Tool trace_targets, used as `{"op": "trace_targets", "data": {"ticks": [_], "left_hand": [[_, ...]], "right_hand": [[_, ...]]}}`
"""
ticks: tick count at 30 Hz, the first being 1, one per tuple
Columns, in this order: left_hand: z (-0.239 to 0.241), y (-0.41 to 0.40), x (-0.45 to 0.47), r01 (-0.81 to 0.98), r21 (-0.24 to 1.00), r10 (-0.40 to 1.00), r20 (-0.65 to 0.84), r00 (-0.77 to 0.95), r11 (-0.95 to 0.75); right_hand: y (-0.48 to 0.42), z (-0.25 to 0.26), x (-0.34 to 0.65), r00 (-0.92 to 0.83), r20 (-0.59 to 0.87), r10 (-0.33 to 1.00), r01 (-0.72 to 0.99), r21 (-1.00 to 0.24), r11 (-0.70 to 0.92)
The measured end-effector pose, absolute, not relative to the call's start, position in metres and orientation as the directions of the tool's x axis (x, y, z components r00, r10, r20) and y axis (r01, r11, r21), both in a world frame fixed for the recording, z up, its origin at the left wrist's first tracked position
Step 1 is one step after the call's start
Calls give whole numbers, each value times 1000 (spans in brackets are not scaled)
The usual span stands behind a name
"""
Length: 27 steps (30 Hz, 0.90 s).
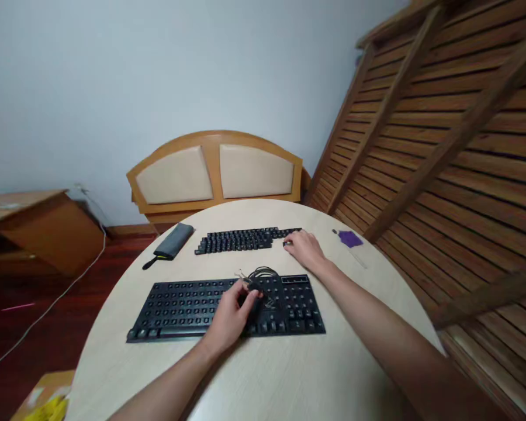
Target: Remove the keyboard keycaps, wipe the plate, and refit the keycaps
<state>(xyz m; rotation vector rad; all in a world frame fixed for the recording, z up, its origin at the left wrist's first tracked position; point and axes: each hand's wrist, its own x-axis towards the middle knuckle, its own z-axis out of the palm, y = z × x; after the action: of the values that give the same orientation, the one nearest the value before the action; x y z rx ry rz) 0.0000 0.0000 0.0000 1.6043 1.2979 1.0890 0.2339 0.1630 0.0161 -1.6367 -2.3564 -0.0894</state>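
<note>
Left hand grip closed on one black object, one keyboard, right hand open on keycaps

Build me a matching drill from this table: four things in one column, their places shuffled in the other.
Things
1. grey pouch
2. purple piece
3. coiled cable
4. rows of loose keycaps

Places
A. on top of the keyboard, by the left hand
B. far right side of the table
C. far left side of the table
D. behind the keyboard, with the right hand at their right end

Pairs: 1-C, 2-B, 3-A, 4-D
</note>
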Motion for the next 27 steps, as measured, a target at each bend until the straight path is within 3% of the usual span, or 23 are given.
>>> {"op": "trace_targets", "data": {"ticks": [27], "left_hand": [[7, -4, 0, 301, 927, 973, 193, 127, -223]], "right_hand": [[167, 19, 224, -272, 231, 934, 908, -261, 329]]}}
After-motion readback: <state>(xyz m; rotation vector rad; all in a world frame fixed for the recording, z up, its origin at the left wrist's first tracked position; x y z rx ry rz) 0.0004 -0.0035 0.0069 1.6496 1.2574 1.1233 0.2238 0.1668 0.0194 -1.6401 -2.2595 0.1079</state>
